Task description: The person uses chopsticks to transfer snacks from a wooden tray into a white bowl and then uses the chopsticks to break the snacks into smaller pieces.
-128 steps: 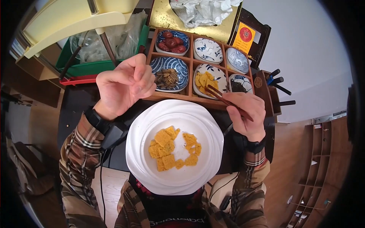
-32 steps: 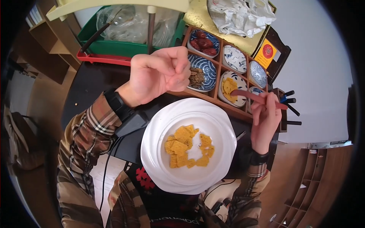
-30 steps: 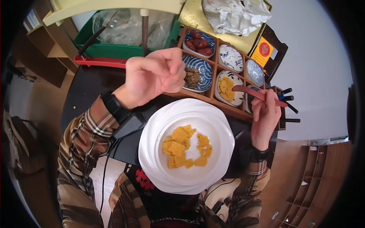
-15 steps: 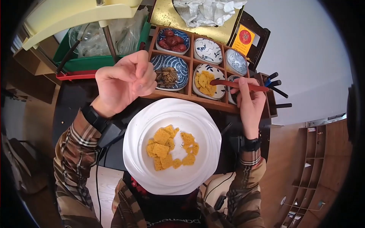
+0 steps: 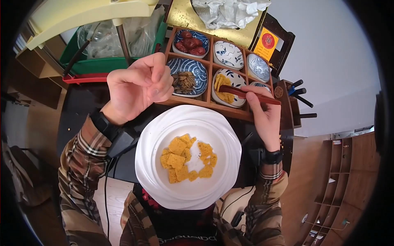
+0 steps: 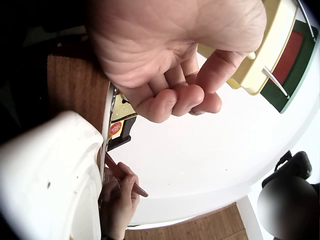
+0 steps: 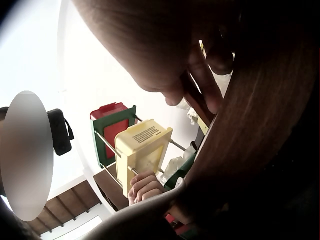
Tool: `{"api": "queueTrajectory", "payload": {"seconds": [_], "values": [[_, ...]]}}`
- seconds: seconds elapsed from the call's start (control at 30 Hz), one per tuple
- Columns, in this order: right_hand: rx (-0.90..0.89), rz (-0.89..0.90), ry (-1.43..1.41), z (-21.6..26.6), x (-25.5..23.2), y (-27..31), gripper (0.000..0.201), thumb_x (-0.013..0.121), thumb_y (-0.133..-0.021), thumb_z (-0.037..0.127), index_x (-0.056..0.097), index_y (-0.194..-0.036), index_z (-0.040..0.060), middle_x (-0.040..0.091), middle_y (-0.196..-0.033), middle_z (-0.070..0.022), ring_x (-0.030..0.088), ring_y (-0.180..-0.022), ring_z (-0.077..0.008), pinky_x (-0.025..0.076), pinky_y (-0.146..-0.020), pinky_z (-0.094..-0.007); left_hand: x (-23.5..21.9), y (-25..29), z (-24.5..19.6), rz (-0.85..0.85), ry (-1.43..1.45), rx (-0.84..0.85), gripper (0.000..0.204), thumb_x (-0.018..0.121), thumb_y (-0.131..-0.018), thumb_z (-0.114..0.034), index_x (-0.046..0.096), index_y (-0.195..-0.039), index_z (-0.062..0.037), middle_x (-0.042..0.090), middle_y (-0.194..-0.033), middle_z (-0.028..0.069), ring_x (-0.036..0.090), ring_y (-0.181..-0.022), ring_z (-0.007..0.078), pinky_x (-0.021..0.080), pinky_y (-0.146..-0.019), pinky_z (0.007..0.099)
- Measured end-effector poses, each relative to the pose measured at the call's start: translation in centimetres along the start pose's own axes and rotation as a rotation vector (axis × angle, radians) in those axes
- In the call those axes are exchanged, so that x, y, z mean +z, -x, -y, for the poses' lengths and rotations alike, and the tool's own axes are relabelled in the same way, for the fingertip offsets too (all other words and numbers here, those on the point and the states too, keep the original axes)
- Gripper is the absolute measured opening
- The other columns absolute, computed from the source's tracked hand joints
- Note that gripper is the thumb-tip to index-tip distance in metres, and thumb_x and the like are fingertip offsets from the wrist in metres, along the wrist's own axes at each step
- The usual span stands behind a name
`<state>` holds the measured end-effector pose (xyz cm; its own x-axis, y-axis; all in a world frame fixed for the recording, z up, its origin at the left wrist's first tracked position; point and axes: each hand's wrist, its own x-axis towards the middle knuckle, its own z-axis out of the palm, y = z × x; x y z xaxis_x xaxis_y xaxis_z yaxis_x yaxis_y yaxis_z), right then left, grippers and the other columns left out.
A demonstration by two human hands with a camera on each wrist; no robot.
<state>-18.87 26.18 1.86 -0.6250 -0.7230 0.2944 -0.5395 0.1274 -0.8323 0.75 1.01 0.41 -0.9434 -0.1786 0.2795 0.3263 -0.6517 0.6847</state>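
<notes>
My right hand [image 5: 266, 121] holds reddish-brown wooden tongs [image 5: 256, 96], gripped between thumb and fingers. Their tips lie over the yellow square crisps [image 5: 221, 84] in a leaf-patterned white dish [image 5: 238, 80]. That dish fills one compartment of a wooden divided box [image 5: 193, 101]. Raised left of the box, my left hand [image 5: 139, 90] has loosely curled fingers and holds nothing. Close to its fingertips is a blue dish [image 5: 199, 70] of striped seeds [image 5: 184, 82]. Nearest me, a wide white plate [image 5: 145, 168] bears several yellow crisps [image 5: 176, 159], some piled, some broken.
Red dates [image 5: 191, 43] sit in a back compartment. Other patterned dishes stand beside them, one partly behind my right hand. A green basket [image 5: 94, 64] with plastic bags is at back left under a cream tray [image 5: 90, 20]. Black-handled tools [image 5: 299, 91] stick out at right.
The tongs' tips have moved from the crisps' right side to over them, and my right hand has come lower. My left hand stays curled. The head view swung right, then back. The plate's crisps look unchanged.
</notes>
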Motion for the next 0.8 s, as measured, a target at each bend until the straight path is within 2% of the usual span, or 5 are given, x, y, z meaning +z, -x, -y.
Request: {"api": "queueTrajectory", "payload": {"seconds": [0.07, 0.27, 0.37, 0.47, 0.8], "values": [[-0.109, -0.023, 0.091, -0.36, 0.28, -0.03, 0.018, 0.066, -0.099, 0.015, 0.072, -0.110, 0.0020, 0.071, -0.089, -0.0026, 0.061, -0.080, -0.0068, 0.047, -0.073, -0.0220, 0.04, 0.04, -0.01, 0.001, 0.001, -0.002, 0.009, 0.052, -0.077, -0.010, 0.043, -0.076, -0.0091, 0.046, -0.060, 0.0026, 0.037, -0.053, 0.0128, 0.030, -0.052, 0.0270], [-0.036, -0.058, 0.124, 0.15, 0.22, 0.05, 0.020, 0.067, -0.098, 0.015, 0.072, -0.111, 0.0015, 0.070, -0.087, -0.0034, 0.061, -0.078, -0.0073, 0.047, -0.073, -0.0228, 0.07, 0.05, -0.09, 0.003, 0.000, -0.002, 0.009, 0.052, -0.077, -0.010, 0.043, -0.075, -0.0094, 0.046, -0.060, 0.0022, 0.037, -0.053, 0.0128, 0.030, -0.052, 0.0268], [-0.078, -0.098, 0.099, -0.71, 0.15, -0.12, 0.020, 0.067, -0.098, 0.015, 0.072, -0.111, 0.0013, 0.070, -0.087, -0.0023, 0.061, -0.079, -0.0065, 0.047, -0.073, -0.0220, 0.11, 0.04, -0.12, -0.007, 0.005, -0.003, 0.009, 0.052, -0.077, -0.010, 0.044, -0.075, -0.0096, 0.045, -0.060, 0.0019, 0.037, -0.053, 0.0127, 0.030, -0.052, 0.0269], [-0.022, -0.070, 0.076, -0.43, 0.13, 0.02, 0.019, 0.068, -0.097, 0.014, 0.073, -0.111, 0.0010, 0.071, -0.090, -0.0023, 0.061, -0.081, -0.0062, 0.048, -0.074, -0.0215, 0.10, 0.11, -0.24, -0.011, 0.025, -0.020, 0.009, 0.052, -0.077, -0.010, 0.043, -0.076, -0.0099, 0.045, -0.059, 0.0014, 0.037, -0.053, 0.0126, 0.030, -0.053, 0.0272], [-0.067, -0.038, 0.029, -0.20, 0.33, 0.17, 0.020, 0.069, -0.095, 0.009, 0.073, -0.113, 0.0014, 0.073, -0.097, -0.0039, 0.064, -0.085, -0.0069, 0.050, -0.078, -0.0219, 0.85, 0.14, -0.29, 0.013, 0.183, -0.093, 0.011, 0.053, -0.077, -0.007, 0.042, -0.076, -0.0112, 0.042, -0.056, -0.0007, 0.036, -0.055, 0.0125, 0.030, -0.055, 0.0280]]}}
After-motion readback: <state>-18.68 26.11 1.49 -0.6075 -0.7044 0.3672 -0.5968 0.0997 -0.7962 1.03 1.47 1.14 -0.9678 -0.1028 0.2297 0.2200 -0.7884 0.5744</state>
